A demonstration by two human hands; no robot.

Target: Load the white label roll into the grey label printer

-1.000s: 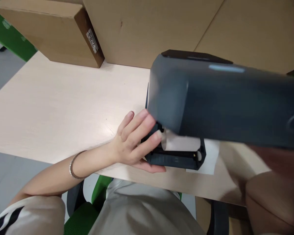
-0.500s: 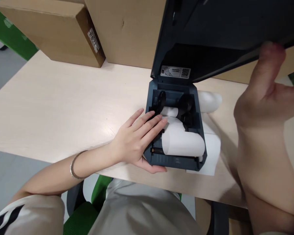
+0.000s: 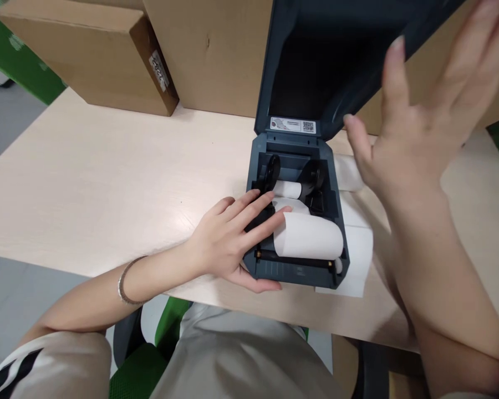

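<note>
Printer (image 3: 280, 271) is sitting just right of center in the frame, near the front edge of the table (image 3: 108, 183). Lid (image 3: 320, 66) is standing open, filling the top center and running out past the upper edge. Sticker (image 3: 293, 125) with a square code is showing on the inside of the lid, close to the hinge.

Left hand (image 3: 233, 244) is lying across the printer's left wall, fingers long and fanned a little apart. Thumb is resting along the lower front edge; one fingertip is reaching to the left edge of the loose paper (image 3: 310, 235). Can't tell if that finger is pressing on it.

Right hand (image 3: 419, 133) is hanging in the upper right, spread wide, beside the lid's right edge. It's blurring a bit, and can't tell whether any fingertip is touching the lid.

Inside: small white roll (image 3: 288, 189) is sitting between two black holders. The loose paper is curving above the black roller (image 3: 295, 259) at the front, and a white gear (image 3: 338, 265) is showing at the roller's right end.

Outside: white sheet (image 3: 360, 255) is lying on the table along the printer's right side. Another white roll (image 3: 347, 172) is lying just above it in the frame, partly behind my right hand.

Cardboard box (image 3: 95, 61) with a side label is standing upper left, big cardboard panel (image 3: 216, 55) just right of it. Bracelet (image 3: 127, 282) is circling my left wrist, lower left.
</note>
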